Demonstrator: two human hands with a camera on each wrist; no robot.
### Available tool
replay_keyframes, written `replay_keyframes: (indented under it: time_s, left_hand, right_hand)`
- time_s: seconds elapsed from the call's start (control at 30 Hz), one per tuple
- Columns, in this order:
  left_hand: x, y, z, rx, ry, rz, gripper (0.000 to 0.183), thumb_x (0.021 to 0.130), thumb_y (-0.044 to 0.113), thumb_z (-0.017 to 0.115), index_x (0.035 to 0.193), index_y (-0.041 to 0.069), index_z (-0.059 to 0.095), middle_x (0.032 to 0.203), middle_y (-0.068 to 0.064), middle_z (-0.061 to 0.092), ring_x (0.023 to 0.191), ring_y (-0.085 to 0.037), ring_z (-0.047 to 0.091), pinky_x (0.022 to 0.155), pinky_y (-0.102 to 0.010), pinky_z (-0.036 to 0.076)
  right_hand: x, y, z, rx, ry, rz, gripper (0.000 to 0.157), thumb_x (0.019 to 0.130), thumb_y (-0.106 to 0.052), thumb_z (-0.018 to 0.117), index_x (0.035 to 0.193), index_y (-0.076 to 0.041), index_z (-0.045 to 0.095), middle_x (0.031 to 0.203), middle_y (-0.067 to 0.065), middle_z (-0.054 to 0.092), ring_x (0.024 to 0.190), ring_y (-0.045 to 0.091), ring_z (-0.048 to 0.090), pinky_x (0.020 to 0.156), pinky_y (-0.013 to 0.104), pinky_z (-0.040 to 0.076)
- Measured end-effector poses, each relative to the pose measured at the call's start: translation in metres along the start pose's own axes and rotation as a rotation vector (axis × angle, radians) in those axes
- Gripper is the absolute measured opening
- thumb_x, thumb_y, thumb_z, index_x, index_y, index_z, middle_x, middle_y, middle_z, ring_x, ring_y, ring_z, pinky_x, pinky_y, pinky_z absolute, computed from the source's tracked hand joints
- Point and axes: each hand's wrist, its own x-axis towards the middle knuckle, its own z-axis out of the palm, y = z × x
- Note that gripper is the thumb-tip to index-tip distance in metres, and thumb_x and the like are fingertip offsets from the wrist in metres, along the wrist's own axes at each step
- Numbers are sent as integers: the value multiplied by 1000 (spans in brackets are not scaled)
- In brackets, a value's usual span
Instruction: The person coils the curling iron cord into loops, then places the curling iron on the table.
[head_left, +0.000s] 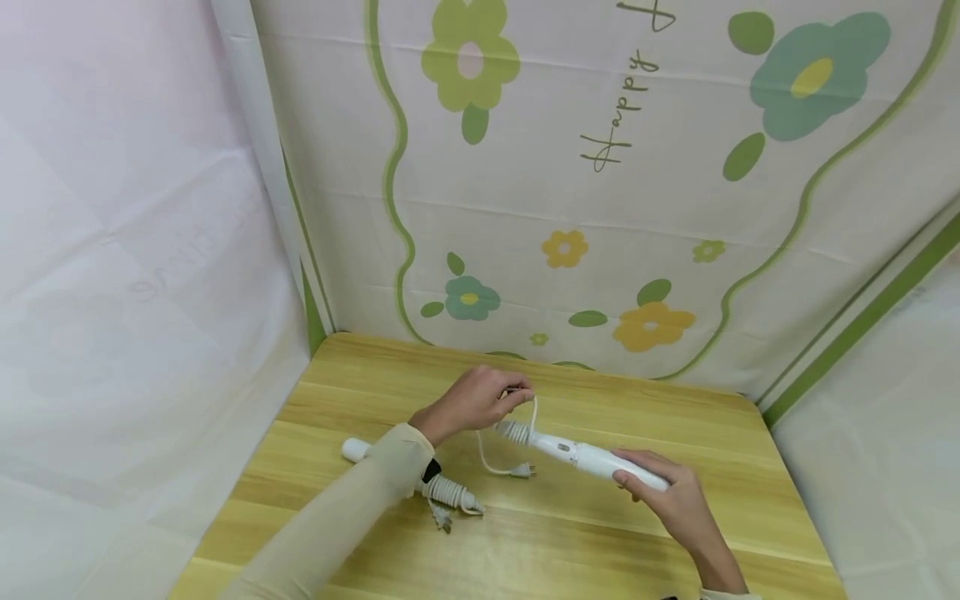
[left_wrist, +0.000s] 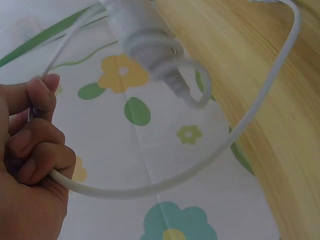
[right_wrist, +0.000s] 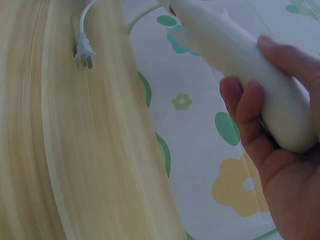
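A white hair styling iron point(head_left: 592, 460), slim with a small grey switch on its side, is held above the table. My right hand point(head_left: 671, 498) grips its rounded end; in the right wrist view the thumb and fingers curl round the iron point(right_wrist: 245, 57). My left hand point(head_left: 474, 400) pinches the iron's white cord point(left_wrist: 145, 192), and its fingers curl over it in the left wrist view. Several turns of cord point(left_wrist: 150, 42) wrap the iron's other end. Its two-prong plug point(head_left: 522, 471) dangles on a loose length, low over the tabletop.
Beneath my left forearm lies a second white iron point(head_left: 356, 450), partly hidden by the sleeve, with its cord coiled point(head_left: 452, 493) and plug point(head_left: 442, 518) beside it. The wooden table point(head_left: 570, 558) meets a flower-printed cloth point(head_left: 517, 217) behind, with cloth walls on both sides.
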Motion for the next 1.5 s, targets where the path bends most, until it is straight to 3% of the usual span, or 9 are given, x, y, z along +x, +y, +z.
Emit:
replay_keyframes:
  time_s: [0.2,0.37,0.53,0.63,0.8,0.93,1.1,1.33,1.5]
  left_hand:
    - [1,-9,-3,-93,-84,34,20,113,29,62,110,21,80,77,10,68,63,-1,53,65,-23,46]
    - [0,-14,-1,-234,-153,37,20,113,28,63,107,21,81,75,10,67,62,-3,50,63,-22,43]
    - [0,-17,10,-355,-162,25,22,113,23,63,106,15,82,79,3,72,62,-2,50,61,-20,44]
    - [-1,-16,17,-341,-152,30,20,111,11,63,101,9,81,82,0,75,67,-1,53,66,-20,45]
    - [-4,-7,25,-392,-158,-73,23,113,15,61,100,14,79,78,5,72,65,-3,56,66,-21,44]
    - [-4,-1,33,-412,-161,-103,29,116,32,57,102,23,81,76,5,71,56,-4,47,57,-21,39]
    - [-6,7,37,-363,-130,-113,32,116,36,56,100,26,82,74,-2,73,52,-3,42,55,-21,35]
    - [-8,13,40,-298,-112,-124,33,117,32,54,96,22,78,66,13,63,48,-3,35,54,-20,34]
    - [-10,16,41,-238,-111,-120,31,117,31,53,99,21,76,68,12,64,50,-2,38,60,-18,38]
  right_hand:
    - [-6,-4,-10,163,-178,-85,34,101,10,69,134,7,72,128,-12,78,78,17,70,63,34,59]
    - [-8,-8,-19,294,-209,-108,35,100,17,63,134,10,71,131,-8,78,79,14,70,64,32,59]
    - [-6,-8,-22,466,-157,-128,38,101,21,56,134,10,71,127,-3,80,83,11,72,67,26,59]
    - [-4,-9,-22,575,-110,-137,38,104,21,52,136,10,70,126,2,80,86,13,76,69,24,59]
    - [0,-11,-17,665,2,-115,38,106,19,50,137,10,70,125,4,81,88,15,80,69,22,58]
    - [2,-13,-12,628,124,-83,33,105,19,53,135,20,64,121,4,81,83,15,79,66,21,58]
    - [4,-15,-7,433,243,0,30,101,14,67,130,21,67,108,-1,84,69,10,76,64,22,59]
    - [5,-13,-3,288,286,27,32,97,13,73,129,18,69,103,-6,83,65,11,73,63,22,59]
    - [6,-13,2,212,329,25,32,95,13,75,128,14,73,103,-8,82,66,11,72,63,21,58]
